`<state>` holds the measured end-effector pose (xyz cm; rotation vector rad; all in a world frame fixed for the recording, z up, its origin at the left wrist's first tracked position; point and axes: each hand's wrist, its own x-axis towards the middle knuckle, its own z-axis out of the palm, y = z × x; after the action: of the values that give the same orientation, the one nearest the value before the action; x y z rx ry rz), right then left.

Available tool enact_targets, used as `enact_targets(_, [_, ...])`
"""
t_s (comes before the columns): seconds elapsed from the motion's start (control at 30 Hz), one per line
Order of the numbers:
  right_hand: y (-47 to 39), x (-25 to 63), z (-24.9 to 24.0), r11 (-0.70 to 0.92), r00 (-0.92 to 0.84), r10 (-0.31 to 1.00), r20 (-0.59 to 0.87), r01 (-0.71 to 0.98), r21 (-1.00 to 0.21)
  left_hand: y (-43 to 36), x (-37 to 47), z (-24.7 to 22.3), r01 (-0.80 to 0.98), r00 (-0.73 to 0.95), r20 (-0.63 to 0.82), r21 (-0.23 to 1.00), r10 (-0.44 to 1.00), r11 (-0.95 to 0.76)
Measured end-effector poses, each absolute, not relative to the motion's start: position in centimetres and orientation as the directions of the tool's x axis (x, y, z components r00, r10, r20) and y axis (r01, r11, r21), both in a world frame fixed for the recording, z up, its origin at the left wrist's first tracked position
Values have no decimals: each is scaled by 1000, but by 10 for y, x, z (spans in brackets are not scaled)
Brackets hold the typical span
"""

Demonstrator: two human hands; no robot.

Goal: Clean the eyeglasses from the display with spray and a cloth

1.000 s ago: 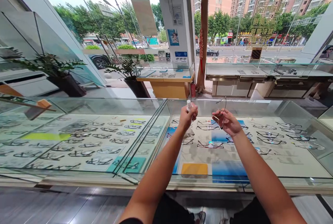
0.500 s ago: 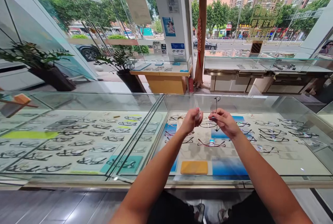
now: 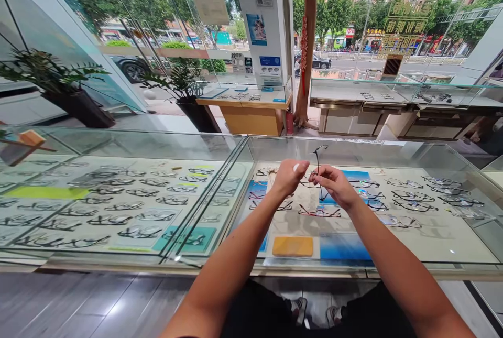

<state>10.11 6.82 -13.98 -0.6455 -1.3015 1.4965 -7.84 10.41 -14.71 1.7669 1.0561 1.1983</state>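
Both of my hands are raised over the right glass display case. My right hand pinches a pair of dark-rimmed glasses, which is turned on edge with one end pointing up. Just to its left, my left hand is closed round something small and white, of which only a bit shows by the thumb; it looks like a cloth or tissue. The fingertips of the two hands are close together. Below them lie red-framed glasses and a yellow case.
Rows of glasses fill the left display case. Blue cards lie inside the right case. Beyond stand a wooden counter, a tree trunk, potted plants and a red extinguisher.
The glasses in my right hand have turned more edge-on and shifted slightly left. My left hand has rotated, its thumb now pointing right. The whole view has tilted slightly downward.
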Motion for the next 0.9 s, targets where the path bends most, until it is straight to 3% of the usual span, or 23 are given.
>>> enact_targets(0.3, [75, 109, -136, 18, -246, 955, 165, -507, -862, 93, -78, -136, 285, 436, 296, 850, 850, -443])
enact_targets(0.5, [77, 110, -138, -19, -254, 957, 137, -529, -849, 91, -71, -139, 308, 403, 307, 841, 862, -444])
enact_targets(0.73, [85, 115, -144, -30, -240, 963, 120, -542, -840, 134, -125, -138, 332, -27, 400, 868, 916, -369])
enact_targets(0.9, [90, 117, -148, -37, -233, 967, 107, -539, -841, 166, -175, -148, 427, -411, 274, 900, 869, -82])
